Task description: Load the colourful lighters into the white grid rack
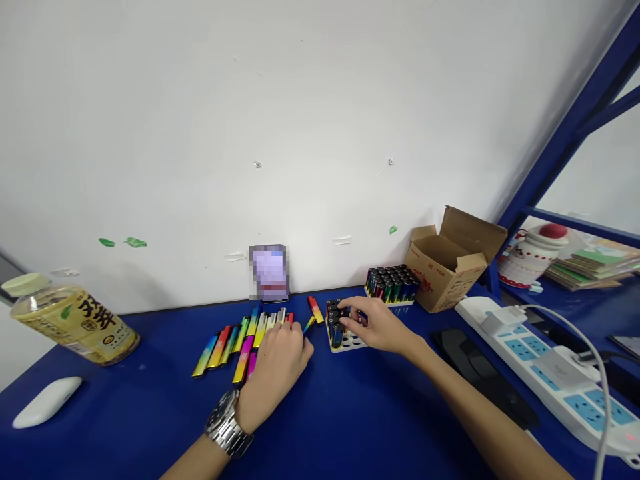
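Colourful lighters (219, 345) with shiny gradient bodies lie side by side on the blue table, left of centre. My left hand (277, 360), palm down with a metal watch at the wrist, is curled over them. A thin blue-and-yellow lighter (309, 325) sticks out by its thumb and index finger; the grip itself is mostly hidden. My right hand (375, 322) pinches at the top of a dark lighter among several dark upright ones (337, 333) in a white perforated rack (349, 345). Its other fingers hide part of the rack.
Behind the right hand stands a second rack of dark upright lighters (393, 283), beside an open cardboard box (440, 267). A black phone (483, 377) and power strip (545, 373) lie right. A propped phone (270, 272), drink bottle (75, 320) and white case (47, 402) are left.
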Motion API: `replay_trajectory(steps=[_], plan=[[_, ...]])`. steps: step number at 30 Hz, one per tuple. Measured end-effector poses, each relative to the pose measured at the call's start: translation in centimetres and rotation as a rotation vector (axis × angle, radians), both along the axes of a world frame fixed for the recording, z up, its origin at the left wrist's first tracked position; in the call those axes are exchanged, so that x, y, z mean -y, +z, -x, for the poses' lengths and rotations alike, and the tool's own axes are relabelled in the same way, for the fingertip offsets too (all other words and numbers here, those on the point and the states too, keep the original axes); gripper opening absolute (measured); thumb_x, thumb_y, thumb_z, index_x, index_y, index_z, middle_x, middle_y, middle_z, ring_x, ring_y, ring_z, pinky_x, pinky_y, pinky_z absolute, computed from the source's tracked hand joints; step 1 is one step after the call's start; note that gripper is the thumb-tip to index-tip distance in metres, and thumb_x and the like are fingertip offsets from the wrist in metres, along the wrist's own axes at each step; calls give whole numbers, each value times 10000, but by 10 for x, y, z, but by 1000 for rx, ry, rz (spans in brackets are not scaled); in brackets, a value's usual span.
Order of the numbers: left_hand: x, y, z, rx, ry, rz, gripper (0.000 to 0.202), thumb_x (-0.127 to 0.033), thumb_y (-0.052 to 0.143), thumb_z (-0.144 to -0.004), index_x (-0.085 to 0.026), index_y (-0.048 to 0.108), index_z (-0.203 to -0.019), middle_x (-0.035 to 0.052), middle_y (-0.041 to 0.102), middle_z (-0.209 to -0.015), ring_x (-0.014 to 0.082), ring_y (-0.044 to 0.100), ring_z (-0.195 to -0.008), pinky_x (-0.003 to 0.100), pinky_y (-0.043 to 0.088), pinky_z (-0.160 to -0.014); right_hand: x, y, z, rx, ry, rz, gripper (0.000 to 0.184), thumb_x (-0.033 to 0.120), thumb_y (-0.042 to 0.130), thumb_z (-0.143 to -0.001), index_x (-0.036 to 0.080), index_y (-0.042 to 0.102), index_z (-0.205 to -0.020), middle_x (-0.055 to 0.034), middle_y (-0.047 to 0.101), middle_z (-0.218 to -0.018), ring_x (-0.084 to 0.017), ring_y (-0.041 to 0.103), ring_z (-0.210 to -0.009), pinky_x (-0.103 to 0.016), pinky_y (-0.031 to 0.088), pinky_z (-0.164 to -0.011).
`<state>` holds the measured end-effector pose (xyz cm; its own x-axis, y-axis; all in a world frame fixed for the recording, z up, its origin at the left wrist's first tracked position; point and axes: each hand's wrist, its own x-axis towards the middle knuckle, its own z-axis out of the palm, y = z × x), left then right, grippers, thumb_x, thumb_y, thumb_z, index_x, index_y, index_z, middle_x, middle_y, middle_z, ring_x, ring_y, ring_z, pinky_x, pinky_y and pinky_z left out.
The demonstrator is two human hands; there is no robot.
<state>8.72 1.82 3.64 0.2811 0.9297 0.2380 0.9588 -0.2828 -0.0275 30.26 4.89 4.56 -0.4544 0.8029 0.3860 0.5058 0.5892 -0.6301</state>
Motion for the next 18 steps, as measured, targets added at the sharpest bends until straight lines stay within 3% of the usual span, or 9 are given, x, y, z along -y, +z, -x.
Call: replay_trajectory(steps=[4,7,10,13,15,18], plan=[[-5,10,3,202,-21,-91,221,-247,442,-864,-178,573,-700,73,618,-707,234,583,-718,325,418,-645,2,5,-2,-281,-54,173,260,113,473,-793,226,432,-1023,64,458,-686,-92,387,-496,-234,333,-499],[-7,14,4,428,-55,-95,233,-303,459,-867,-195,538,-676,34,572,-666,207,549,-679,300,396,-603,3,11,-4,-507,47,330,199,119,401,-837,255,324,-960,38,522,-813,-103,454,-567,-244,402,-526],[-7,16,4,683,-77,-48,231,-367,463,-878,-195,569,-765,17,573,-701,178,539,-668,280,398,-599,4,17,-5,-595,139,322,141,219,442,-915,256,313,-959,-39,594,-1014,-140,569,-803,-294,472,-653],[-6,18,3,902,-81,32,257,-426,472,-881,-196,574,-830,14,584,-754,167,551,-698,275,413,-627,5,20,-2,-705,209,334,202,328,533,-916,254,349,-954,-89,609,-1174,-176,592,-1022,-348,484,-797],[-5,20,2,1084,-106,121,262,-447,476,-883,-198,549,-852,17,609,-803,165,586,-747,276,436,-671,6,20,2,-819,201,377,268,391,603,-874,252,386,-947,-77,647,-1106,-189,614,-1012,-358,489,-810],[-2,23,-1,1353,-157,299,257,-468,482,-884,-212,478,-904,3,643,-793,149,623,-688,289,473,-681,7,18,10,-986,120,444,342,486,637,-822,254,438,-976,-24,658,-857,-169,631,-756,-327,506,-665]])
